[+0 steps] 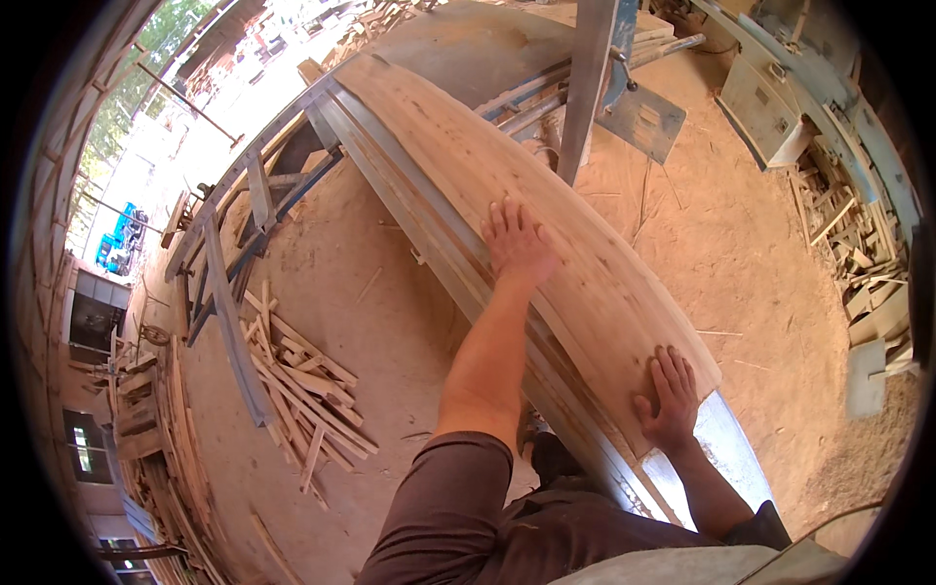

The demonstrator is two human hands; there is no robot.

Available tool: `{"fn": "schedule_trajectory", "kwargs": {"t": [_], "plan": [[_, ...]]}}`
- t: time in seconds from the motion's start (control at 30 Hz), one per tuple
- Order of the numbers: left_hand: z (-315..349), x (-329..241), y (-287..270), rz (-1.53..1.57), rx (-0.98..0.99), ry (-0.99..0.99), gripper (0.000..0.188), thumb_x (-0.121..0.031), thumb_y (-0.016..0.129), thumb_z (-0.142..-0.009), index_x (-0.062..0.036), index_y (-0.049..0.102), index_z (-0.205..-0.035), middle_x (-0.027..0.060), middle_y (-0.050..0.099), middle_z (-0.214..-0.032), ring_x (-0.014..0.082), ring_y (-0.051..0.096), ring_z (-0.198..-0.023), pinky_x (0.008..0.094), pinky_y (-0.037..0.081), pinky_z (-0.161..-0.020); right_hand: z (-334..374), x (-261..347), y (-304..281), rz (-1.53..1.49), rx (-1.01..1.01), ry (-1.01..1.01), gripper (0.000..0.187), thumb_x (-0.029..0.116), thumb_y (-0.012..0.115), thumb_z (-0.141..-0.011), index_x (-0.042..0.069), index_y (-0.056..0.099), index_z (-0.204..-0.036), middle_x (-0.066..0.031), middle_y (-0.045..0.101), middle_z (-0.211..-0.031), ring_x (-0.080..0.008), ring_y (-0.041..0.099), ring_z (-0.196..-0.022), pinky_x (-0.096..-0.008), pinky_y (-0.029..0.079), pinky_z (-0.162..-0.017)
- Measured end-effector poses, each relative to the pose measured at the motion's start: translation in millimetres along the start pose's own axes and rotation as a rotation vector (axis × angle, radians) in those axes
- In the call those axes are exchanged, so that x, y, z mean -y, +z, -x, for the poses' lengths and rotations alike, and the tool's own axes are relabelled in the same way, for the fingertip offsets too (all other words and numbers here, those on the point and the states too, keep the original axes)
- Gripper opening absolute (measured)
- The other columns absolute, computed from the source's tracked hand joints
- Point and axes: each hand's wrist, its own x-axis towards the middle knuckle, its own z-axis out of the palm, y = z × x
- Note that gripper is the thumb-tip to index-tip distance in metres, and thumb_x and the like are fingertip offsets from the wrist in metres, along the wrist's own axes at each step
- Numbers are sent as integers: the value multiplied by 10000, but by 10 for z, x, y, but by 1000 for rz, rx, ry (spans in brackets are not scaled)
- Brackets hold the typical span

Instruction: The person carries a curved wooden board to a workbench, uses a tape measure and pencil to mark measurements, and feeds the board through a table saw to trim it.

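Observation:
A long, wide wooden board (595,268) lies flat and stretches away from me toward the upper left. My left hand (519,242) rests on its middle, palm down with the fingers spread. Closer to my body, my right hand (670,398) lies flat on the near end of the board, fingers pointing forward. Neither hand grips anything. A metal rail (395,200) runs along the board's left side. Beneath the near end, a shiny metal tabletop (726,444) shows.
Beyond the board, an upright metal post (588,83) stands next to its right edge, with a metal plate (643,122) beside it. Wood strips (317,390) lie piled on the dusty floor at left. A metal frame (229,283) stands nearby. Offcuts (863,263) are heaped at right.

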Motion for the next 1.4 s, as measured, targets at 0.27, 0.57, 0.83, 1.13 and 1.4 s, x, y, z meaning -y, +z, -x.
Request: {"fn": "schedule_trajectory", "kwargs": {"t": [0.27, 0.57, 0.83, 1.13, 1.4], "plan": [[-112, 70, -20, 3, 0, -7, 590, -348, 349, -1019, -56, 288, -1528, 90, 146, -1648, 318, 63, -1534, 487, 63, -1238, -109, 23, 71, 1, -22, -14, 597, 183, 720, -759, -40, 554, -1287, -211, 496, -1454, -413, 411, -1397, -556, 307, -1153], [-214, 126, -39, 30, 4, 3, 606, -362, 372, -1011, -55, 293, -1528, 86, 157, -1647, 319, 70, -1534, 487, 58, -1238, -202, 24, 124, 14, -28, -14, 591, 183, 718, -762, -33, 556, -1288, -208, 508, -1445, -408, 421, -1392, -554, 307, -1156], [-325, 173, 21, -46, 103, -2, 651, -376, 302, -1028, -53, 189, -1582, 83, 89, -1672, 322, 32, -1541, 485, 25, -1239, -290, 39, 163, -11, -26, 3, 604, 142, 737, -720, -33, 561, -1271, -210, 509, -1443, -412, 428, -1383, -553, 311, -1153], [-588, 391, 56, 21, 76, -41, 669, -411, 312, -1024, -37, 225, -1571, 97, 124, -1670, 323, 58, -1539, 499, 36, -1239, -268, -23, 182, -24, 7, 32, 617, 144, 730, -710, -23, 562, -1281, -207, 491, -1463, -411, 416, -1393, -552, 300, -1160], [-720, 401, -14, 9, 53, -145, 648, -421, 338, -1019, -65, 280, -1557, 96, 143, -1666, 316, 78, -1538, 520, 49, -1237, -228, -74, 217, -25, 32, 46, 616, 153, 715, -701, -23, 565, -1272, -218, 493, -1459, -412, 412, -1399, -561, 301, -1159]]}}
